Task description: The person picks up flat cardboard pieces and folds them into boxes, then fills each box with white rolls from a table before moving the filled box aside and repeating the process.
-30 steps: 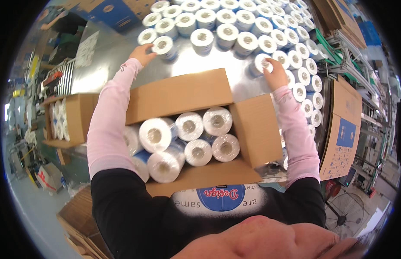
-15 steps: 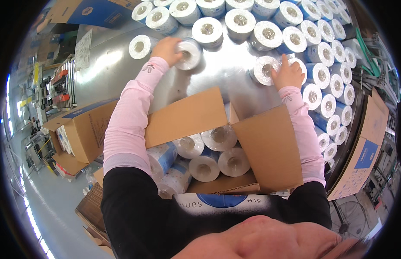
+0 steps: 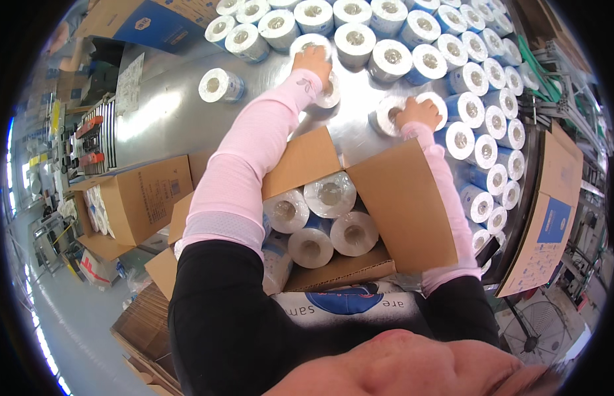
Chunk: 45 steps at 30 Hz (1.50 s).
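Observation:
My left hand [image 3: 312, 65] is bent over the near edge of a white-and-blue paper roll [image 3: 309, 43] on the metal table [image 3: 168, 115]. Another paper roll [image 3: 331, 94] stands beside that wrist, partly covered by it. Over to the right, my right hand [image 3: 418, 115] closes between two rolls, a left one [image 3: 385, 117] and a right one [image 3: 434, 108], its fingers against both. Nearest my body, an open cardboard box [image 3: 406, 204] holds several upright rolls [image 3: 330, 193]. Its raised flaps stand between my forearms.
Rows of paper rolls [image 3: 469, 79] fill the table's far and right parts. A lone roll [image 3: 213, 86] stands at left. Cartons sit at left [image 3: 152, 198], far left [image 3: 158, 25] and right [image 3: 551, 211]. A floor fan [image 3: 533, 340] is at lower right.
My left hand has shifted right, bringing its roll along, and now lies on a farther roll. My right fingers have closed, and the two rolls there sit slightly nearer me.

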Tool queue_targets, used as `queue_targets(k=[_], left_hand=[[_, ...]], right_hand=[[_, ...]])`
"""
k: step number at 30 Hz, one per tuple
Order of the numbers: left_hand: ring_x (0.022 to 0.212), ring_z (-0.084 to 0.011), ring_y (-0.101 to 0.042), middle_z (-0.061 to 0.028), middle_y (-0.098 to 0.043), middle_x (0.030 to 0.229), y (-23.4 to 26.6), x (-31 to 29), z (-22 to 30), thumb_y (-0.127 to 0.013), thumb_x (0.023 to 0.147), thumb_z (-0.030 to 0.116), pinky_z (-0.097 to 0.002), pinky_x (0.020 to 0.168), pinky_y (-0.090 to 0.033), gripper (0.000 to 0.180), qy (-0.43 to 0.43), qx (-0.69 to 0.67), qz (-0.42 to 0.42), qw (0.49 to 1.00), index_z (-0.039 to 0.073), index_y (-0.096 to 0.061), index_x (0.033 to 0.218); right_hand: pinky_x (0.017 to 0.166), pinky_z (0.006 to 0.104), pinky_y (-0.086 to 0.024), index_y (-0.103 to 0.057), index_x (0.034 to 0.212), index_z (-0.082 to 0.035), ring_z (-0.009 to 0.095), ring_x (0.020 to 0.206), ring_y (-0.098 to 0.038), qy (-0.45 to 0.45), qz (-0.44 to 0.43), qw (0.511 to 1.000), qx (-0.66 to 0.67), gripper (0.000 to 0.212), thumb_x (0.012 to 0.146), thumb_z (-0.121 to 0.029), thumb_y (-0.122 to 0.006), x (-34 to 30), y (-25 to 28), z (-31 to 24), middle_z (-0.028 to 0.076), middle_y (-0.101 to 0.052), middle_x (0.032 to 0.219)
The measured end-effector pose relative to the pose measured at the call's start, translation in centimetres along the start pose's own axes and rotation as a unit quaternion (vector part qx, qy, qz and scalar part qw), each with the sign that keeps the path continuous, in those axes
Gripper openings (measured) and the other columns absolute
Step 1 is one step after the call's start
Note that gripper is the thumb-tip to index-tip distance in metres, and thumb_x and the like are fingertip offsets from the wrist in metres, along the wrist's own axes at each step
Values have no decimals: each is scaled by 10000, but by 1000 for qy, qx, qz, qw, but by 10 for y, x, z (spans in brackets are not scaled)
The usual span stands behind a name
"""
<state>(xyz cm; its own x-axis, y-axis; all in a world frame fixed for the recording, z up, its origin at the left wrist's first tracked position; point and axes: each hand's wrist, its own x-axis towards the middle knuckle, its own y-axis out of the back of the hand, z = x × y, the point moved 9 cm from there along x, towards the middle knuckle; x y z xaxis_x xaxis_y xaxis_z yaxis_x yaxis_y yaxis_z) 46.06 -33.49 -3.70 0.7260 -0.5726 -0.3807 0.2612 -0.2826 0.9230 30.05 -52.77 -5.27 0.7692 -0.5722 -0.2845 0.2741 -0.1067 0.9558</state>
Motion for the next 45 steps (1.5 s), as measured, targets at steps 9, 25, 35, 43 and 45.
queue_targets(k=[9, 25, 35, 43, 45], left_hand=[[1188, -335, -492, -165, -469, 1283, -39, -46, -109, -700, 726, 234, -371, 1010, -424, 360, 120, -124, 56, 983, 204, -713, 1084], [1117, -272, -594, -162, -631, 1190, -22, -81, -113, -725, 720, 464, -361, 967, -445, 603, 143, -245, 3, 959, 95, -641, 1190], [997, -197, -643, -97, -650, 1159, 125, -333, -24, -705, 814, 138, -319, 882, -517, 397, -175, -836, -94, 512, 35, -611, 1186], [1172, -419, -460, -233, -509, 1191, 73, -430, 57, -714, 718, 178, -449, 1023, -385, 575, -149, -190, 76, 967, 130, -552, 1268], [1213, -392, -453, -216, -509, 1259, 88, -438, 50, -707, 742, 171, -447, 1045, -370, 616, -170, -243, 71, 952, 110, -503, 1320]], right_hand=[[862, 461, -414, -672, 999, -58, 379, 1038, -497, 156, 146, 973, 88, 278, 889, -247, -500, -134, -47, 19, 198, -540, 1069], [821, 367, -489, -555, 1184, -33, 245, 940, -579, 119, 59, 963, 233, 286, 953, -186, -484, -132, -75, 92, 116, -591, 1104], [957, 339, -472, -485, 1306, -41, 228, 1161, -543, 392, -105, 541, 736, 470, 872, -119, -647, -125, 203, 39, 109, -547, 1283], [843, 385, -400, -711, 837, -121, 293, 980, -514, 685, 34, 728, 10, 230, 610, -115, -676, -361, 197, -105, 109, -537, 960], [856, 385, -391, -712, 839, -125, 285, 1002, -507, 675, 29, 737, -22, 216, 625, -132, -687, -362, 173, -102, 104, -541, 971]])
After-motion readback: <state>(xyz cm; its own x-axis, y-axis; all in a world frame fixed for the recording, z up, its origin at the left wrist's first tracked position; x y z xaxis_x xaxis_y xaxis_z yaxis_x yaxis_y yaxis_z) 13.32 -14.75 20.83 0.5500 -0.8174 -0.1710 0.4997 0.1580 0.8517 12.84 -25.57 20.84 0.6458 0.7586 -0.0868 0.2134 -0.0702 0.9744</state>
